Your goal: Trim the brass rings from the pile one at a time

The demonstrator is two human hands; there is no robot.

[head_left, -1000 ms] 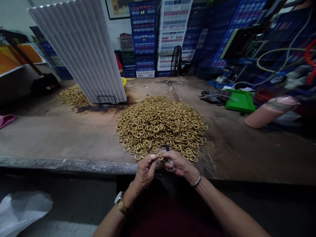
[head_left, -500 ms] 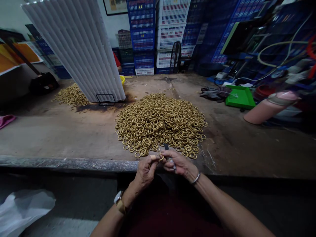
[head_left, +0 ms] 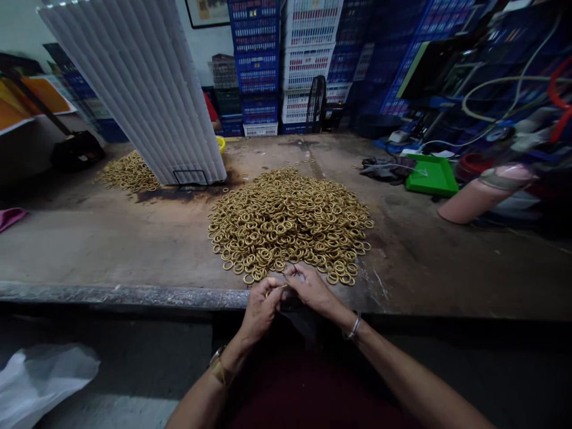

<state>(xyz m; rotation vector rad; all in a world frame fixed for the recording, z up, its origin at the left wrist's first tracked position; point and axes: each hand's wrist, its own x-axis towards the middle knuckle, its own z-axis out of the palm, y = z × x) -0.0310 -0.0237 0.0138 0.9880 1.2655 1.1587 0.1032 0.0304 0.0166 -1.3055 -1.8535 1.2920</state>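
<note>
A wide pile of brass-coloured rings [head_left: 290, 220] lies on the worktable [head_left: 134, 244]. In front of it, at the table's near edge, my left hand [head_left: 263, 304] pinches a ring [head_left: 283, 286] between thumb and fingers. Close beside it on the right, my right hand [head_left: 308, 289] is closed, with a thin dark tool [head_left: 294, 269] just showing at its fingertips. Most of that tool is hidden by the fingers.
A tall corrugated panel [head_left: 147, 89] stands at the back left beside a smaller ring pile [head_left: 127, 171]. At the right are a dark cloth [head_left: 386, 168], a green tray [head_left: 431, 174] and a pink cylinder [head_left: 482, 193]. Crates [head_left: 259, 71] are stacked behind.
My right hand has turned over and moved slightly up, so the dark blade now barely shows. My left wrist has rotated, and the ring in its fingers is seen more edge-on.
</note>
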